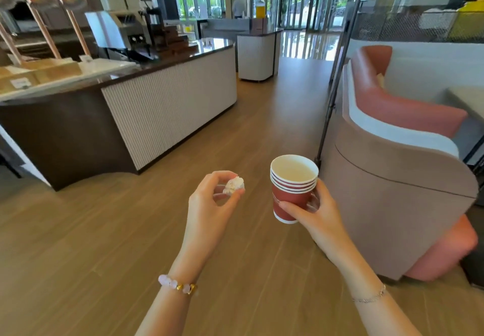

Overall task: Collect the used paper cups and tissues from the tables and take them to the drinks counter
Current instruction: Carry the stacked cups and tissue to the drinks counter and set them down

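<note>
My right hand (318, 211) grips a nested stack of red paper cups (290, 191) with white rims, held upright over the wooden floor. My left hand (212, 204) pinches a crumpled white tissue ball (234, 185) between thumb and fingertips, a little left of the cups. The long counter (167, 100) with a dark glossy top and white ribbed front runs along the left, with a coffee machine (154, 21) standing on it.
A pink and beige booth sofa (398, 168) stands close on the right, with a thin metal pole (332, 95) beside it. A smaller white counter (258, 53) sits further ahead. A person (238, 4) stands far off by the windows. Wooden floor (262, 126) stretches ahead between counter and sofa.
</note>
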Available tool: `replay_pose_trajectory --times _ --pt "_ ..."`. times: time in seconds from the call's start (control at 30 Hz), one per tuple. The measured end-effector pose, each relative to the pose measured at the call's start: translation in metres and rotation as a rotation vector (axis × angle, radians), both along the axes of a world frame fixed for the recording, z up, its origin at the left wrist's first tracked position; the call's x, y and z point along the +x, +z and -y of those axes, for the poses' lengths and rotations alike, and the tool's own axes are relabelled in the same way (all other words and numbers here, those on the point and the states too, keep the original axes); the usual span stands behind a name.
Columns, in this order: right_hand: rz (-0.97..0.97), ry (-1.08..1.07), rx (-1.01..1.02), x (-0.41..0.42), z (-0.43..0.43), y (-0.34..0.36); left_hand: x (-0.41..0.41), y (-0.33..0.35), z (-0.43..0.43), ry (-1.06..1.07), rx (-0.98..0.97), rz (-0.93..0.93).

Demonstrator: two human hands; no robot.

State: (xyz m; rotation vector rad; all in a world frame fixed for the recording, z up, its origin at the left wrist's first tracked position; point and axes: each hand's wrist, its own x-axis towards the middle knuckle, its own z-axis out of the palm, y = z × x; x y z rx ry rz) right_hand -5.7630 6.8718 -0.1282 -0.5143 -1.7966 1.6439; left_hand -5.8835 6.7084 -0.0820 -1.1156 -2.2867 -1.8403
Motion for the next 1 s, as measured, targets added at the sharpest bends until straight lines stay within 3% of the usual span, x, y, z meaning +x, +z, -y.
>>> replay_pose_trajectory --times 0.6,1.0 --pt "0.039 -0.156 0.025 -0.263 -0.238 -0.014 -0.294 -0.014 -0.263 -0.103 -0.012 -0.064" --pt "0.026 -0.285 0.004 -0.449 -0.422 0.014 -0.5 0.015 -0.473 -0.221 0.009 -0.036"
